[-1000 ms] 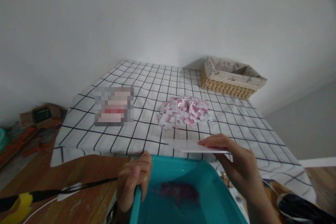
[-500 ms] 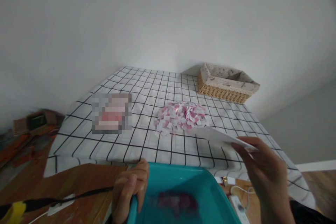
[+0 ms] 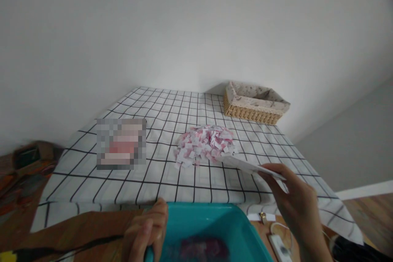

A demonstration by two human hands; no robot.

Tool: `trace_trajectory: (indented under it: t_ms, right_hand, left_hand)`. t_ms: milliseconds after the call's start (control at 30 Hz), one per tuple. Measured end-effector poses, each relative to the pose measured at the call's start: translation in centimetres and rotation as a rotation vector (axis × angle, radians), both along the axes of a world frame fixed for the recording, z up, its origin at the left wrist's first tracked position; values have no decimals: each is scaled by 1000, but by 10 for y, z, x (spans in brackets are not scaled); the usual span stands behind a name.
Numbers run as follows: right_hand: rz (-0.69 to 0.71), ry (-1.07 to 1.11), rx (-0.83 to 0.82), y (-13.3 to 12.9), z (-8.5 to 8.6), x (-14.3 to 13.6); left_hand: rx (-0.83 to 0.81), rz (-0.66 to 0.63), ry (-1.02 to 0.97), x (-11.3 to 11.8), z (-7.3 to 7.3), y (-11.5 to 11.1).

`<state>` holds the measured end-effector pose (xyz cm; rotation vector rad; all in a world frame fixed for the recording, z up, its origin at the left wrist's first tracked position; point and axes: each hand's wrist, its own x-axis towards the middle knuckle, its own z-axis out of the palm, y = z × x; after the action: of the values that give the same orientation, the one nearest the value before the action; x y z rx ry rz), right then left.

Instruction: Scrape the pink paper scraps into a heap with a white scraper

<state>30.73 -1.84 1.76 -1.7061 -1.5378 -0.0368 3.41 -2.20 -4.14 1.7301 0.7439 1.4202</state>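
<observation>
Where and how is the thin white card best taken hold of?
Probably by its near right end, coming from the right: the white card is thin and flat, which suits a pinch across its thickness, as the right hand shows. Its far left end points toward the heap of paper scraps, so leave that end free.

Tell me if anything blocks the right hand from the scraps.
Only the card that the right hand itself holds lies between it and the scraps, reaching their near right edge. Nothing else visible stands between.

free: tablecloth [image 3: 167, 108] behind paper scraps [image 3: 204, 144] | obstacles: basket [image 3: 251, 113] back right, wall [image 3: 184, 28] beyond
</observation>
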Motion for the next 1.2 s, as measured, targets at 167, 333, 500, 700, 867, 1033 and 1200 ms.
trace_trajectory:
  t_ms: [167, 333, 500, 700, 867, 1033, 1200]
  right_hand:
    - [61, -4, 23, 0, 4, -2]
    - [63, -102, 32, 6, 6, -2]
    - [25, -94, 39, 7, 6, -1]
    - [144, -97, 19, 3, 7, -2]
    - [256, -72, -14, -5, 9, 0]
    - [258, -69, -9, -8, 9, 2]
    - [260, -93, 9, -5, 6, 1]
  left_hand:
    - [-18, -35, 27, -5, -1, 0]
    - [-31, -71, 104, -9, 1, 1]
    - [-29, -80, 68, -9, -1, 1]
    - [50, -89, 120, -8, 5, 5]
    - [28, -36, 93, -3, 8, 6]
    - [75, -5, 9, 4, 11, 5]
    - [33, 5, 24, 4, 10, 3]
